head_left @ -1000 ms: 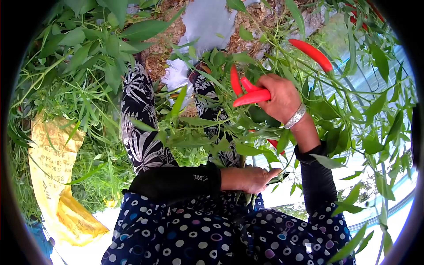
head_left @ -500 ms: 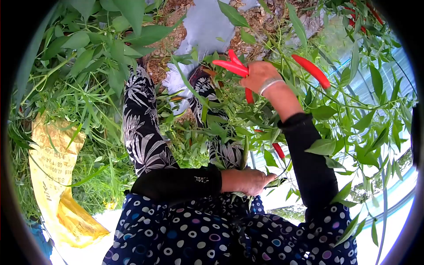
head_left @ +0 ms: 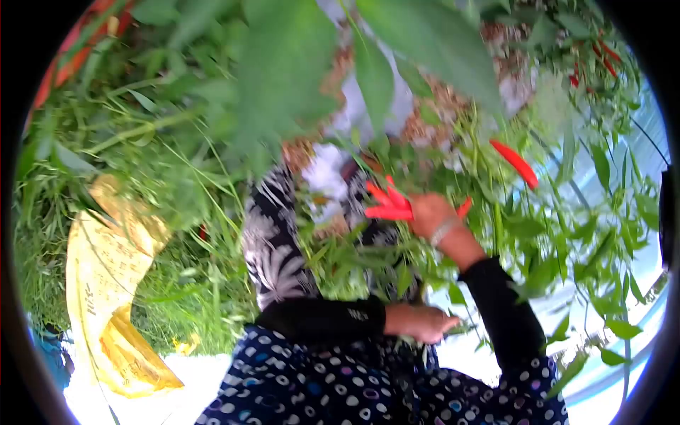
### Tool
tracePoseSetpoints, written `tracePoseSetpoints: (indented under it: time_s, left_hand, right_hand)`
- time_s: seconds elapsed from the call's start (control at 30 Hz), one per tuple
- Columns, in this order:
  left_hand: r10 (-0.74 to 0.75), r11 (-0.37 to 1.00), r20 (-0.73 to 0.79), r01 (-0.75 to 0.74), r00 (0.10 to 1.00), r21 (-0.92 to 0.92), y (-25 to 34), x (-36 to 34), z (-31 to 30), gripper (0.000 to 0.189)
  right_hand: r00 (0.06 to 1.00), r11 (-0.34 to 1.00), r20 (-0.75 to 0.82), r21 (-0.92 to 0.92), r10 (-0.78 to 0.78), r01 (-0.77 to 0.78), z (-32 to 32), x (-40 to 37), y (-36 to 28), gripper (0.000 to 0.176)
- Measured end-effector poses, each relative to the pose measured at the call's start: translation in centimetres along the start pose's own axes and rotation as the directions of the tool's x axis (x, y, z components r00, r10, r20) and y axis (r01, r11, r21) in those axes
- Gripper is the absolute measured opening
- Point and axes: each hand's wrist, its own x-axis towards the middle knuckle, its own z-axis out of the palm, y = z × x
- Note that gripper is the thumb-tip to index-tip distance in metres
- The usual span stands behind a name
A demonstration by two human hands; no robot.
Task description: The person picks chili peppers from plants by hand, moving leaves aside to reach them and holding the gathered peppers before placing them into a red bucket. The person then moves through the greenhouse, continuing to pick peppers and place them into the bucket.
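At 3 o'clock from the middle of the view, the right hand point(head_left: 432, 214) carries a bunch of red chillies point(head_left: 388, 212), its fingers clamped on their near ends, although blur hides the separate fingers. The chillies fan outward: the lowest has its long axis nearly level and points to 9 o'clock; the others lean towards 10 and 11 o'clock. A further red piece point(head_left: 465, 207) shows at the hand's 2 to 3 o'clock side; whether it is held cannot be told. The left hand point(head_left: 419, 323) lies near 5 o'clock, beside green foliage; whether its fingers are closed on anything cannot be told. Between 2 and 3 o'clock, well apart from both hands, a single chilli point(head_left: 516, 163) slants from 10:30 to 4:30, its narrower end apparently uppermost. Judged by appearance, the fruits should be light, fairly stiff and smooth enough to slip, with skin that may bruise or split under a hard squeeze; the best hold is probably a light pinch near the stalk end, leaving the tapering tips free.
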Motion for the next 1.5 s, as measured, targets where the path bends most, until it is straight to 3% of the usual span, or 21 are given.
tracePoseSetpoints:
  time_s: [0.13,0.2,0.27,0.33,0.47,0.53,0.63,0.67,0.73,0.77,0.8,0.83,0.93,1.0,1.03,1.07,1.1,1.23,1.3,1.43,1.5]
  left_hand:
    - [0.16,0.968,-0.062,-0.144,0.985,0.205,-2.1,1.3,0.7,0.067]
    - [0.183,0.967,-0.08,-0.164,0.98,0.194,-2.8,1.6,0.2,0.065]
    - [0.161,0.975,-0.118,-0.14,0.98,0.17,-2.9,0.7,-0.9,0.061]
    - [0.146,0.982,-0.166,-0.123,0.975,0.143,-2.5,-0.6,-2.0,0.056]
    - [0.202,0.979,-0.271,-0.191,0.941,0.064,-0.5,-4.1,-4.0,0.048]
    - [0.209,0.977,-0.286,-0.211,0.935,0.025,0.2,-5.0,-4.5,0.044]
    - [0.233,0.963,-0.323,-0.265,0.917,-0.057,0.3,-4.7,-4.6,0.039]
    - [0.248,0.953,-0.336,-0.292,0.909,-0.086,0.6,-5.2,-4.6,0.037]
    - [0.274,0.929,-0.363,-0.343,0.891,-0.14,1.0,-6.3,-4.6,0.033]
    - [0.287,0.917,-0.375,-0.367,0.882,-0.159,1.3,-6.8,-4.5,0.032]
    - [0.301,0.903,-0.385,-0.39,0.872,-0.177,1.5,-7.4,-4.5,0.031]
    - [0.312,0.892,-0.392,-0.409,0.865,-0.193,1.7,-8.0,-4.4,0.029]
    - [0.346,0.861,-0.434,-0.466,0.832,-0.206,2.3,-10.4,-4.7,0.026]
    - [0.377,0.831,-0.438,-0.507,0.816,-0.23,2.8,-10.9,-4.4,0.025]
    - [0.386,0.813,-0.44,-0.524,0.811,-0.253,3.1,-10.9,-4.0,0.025]
    - [0.388,0.786,-0.455,-0.545,0.802,-0.291,3.5,-11.1,-3.3,0.025]
    - [0.388,0.768,-0.474,-0.562,0.79,-0.308,3.7,-11.6,-3.1,0.025]
    - [0.413,0.85,-0.462,-0.514,0.785,-0.115,3.6,-14.1,-5.2,0.027]
    - [0.424,0.89,-0.414,-0.456,0.806,0.024,3.4,-12.8,-5.0,0.03]
    - [0.383,0.886,-0.238,-0.282,0.893,0.368,3.5,-9.5,-7.2,0.039]
    - [0.34,0.874,-0.163,-0.248,0.926,0.417,3.3,-7.2,-6.4,0.045]
  right_hand:
    - [0.998,0.979,-0.06,0.199,-0.027,0.039,-5.2,-1.7,-3.9,0.019]
    - [0.999,0.97,-0.03,0.243,0.031,-0.022,-7.7,-3.5,-5.0,0.021]
    - [0.977,0.951,-0.211,0.304,0.009,0.057,-9.3,-5.1,-5.7,0.024]
    - [0.99,0.938,-0.134,0.348,0.035,0.014,-7.3,-7.1,-3.1,0.027]
    - [0.97,0.917,-0.214,0.353,-0.112,0.184,-11.8,-8.2,-7.8,0.026]
    - [0.876,0.832,-0.432,0.391,-0.213,0.395,-12.1,-7.9,-10.2,0.024]
    - [0.905,0.82,-0.378,0.442,-0.197,0.363,-16.5,-5.3,-13.4,0.024]
    - [0.942,0.712,-0.272,0.621,-0.197,0.328,-17.8,-4.4,-14.4,0.029]
    - [0.922,0.117,-0.355,0.92,-0.154,0.374,-19.9,-1.0,-20.7,0.042]
    - [0.904,-0.046,-0.333,0.942,-0.268,0.333,-22.0,1.0,-24.3,0.055]
    - [0.925,0.08,-0.124,0.983,-0.359,0.162,-23.7,2.2,-26.2,0.046]
    - [0.879,-0.121,-0.098,0.992,-0.467,0.047,-25.2,3.6,-29.7,0.034]
    - [0.793,-0.142,-0.223,0.975,-0.567,0.173,-29.2,8.8,-39.4,0.027]
    - [0.694,-0.33,-0.359,0.926,-0.624,0.182,-31.7,13.8,-44.1,0.034]
    - [0.714,-0.241,-0.348,0.937,-0.608,0.253,-32.9,15.4,-44.8,0.045]
    - [0.835,-0.09,-0.238,0.971,-0.496,0.223,-33.8,16.2,-44.8,0.048]
    - [0.858,-0.105,-0.322,0.946,-0.4,0.307,-33.8,17.0,-44.5,0.042]
    - [0.77,-0.336,-0.418,0.9,-0.482,0.278,-32.4,18.3,-40.4,0.035]
    - [0.811,-0.335,-0.369,0.914,-0.454,0.228,-31.2,18.1,-39.8,0.028]
    - [0.763,-0.334,-0.4,0.908,-0.508,0.253,-30.8,17.7,-36.2,0.027]
    - [0.736,-0.282,-0.42,0.907,-0.531,0.314,-29.8,16.2,-31.6,0.034]
